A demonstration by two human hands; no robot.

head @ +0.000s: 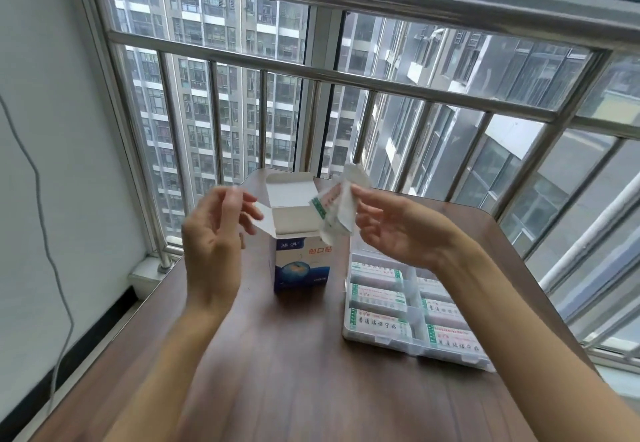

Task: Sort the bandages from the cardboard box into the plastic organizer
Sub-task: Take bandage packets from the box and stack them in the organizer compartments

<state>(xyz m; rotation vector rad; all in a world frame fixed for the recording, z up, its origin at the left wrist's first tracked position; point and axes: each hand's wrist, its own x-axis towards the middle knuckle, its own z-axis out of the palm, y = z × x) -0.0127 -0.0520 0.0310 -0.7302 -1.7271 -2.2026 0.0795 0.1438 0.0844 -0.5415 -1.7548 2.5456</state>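
A blue-and-white cardboard box (300, 265) stands upright on the wooden table (294, 355), its top flaps open. My right hand (391, 226) pinches a bunch of white bandage wrappers (337, 204) with green edges, held just above the box's right side. My left hand (216, 233) hovers to the left of the box with fingers relaxed and nothing in it, near the open side flap. A clear plastic organizer (414, 317) lies flat to the right of the box; its compartments hold stacks of bandages.
A steel window railing (346, 77) runs behind the table's far edge. A white wall with a hanging grey cable (41, 219) is on the left. Bare wood stretches between my forearms at the table's near side.
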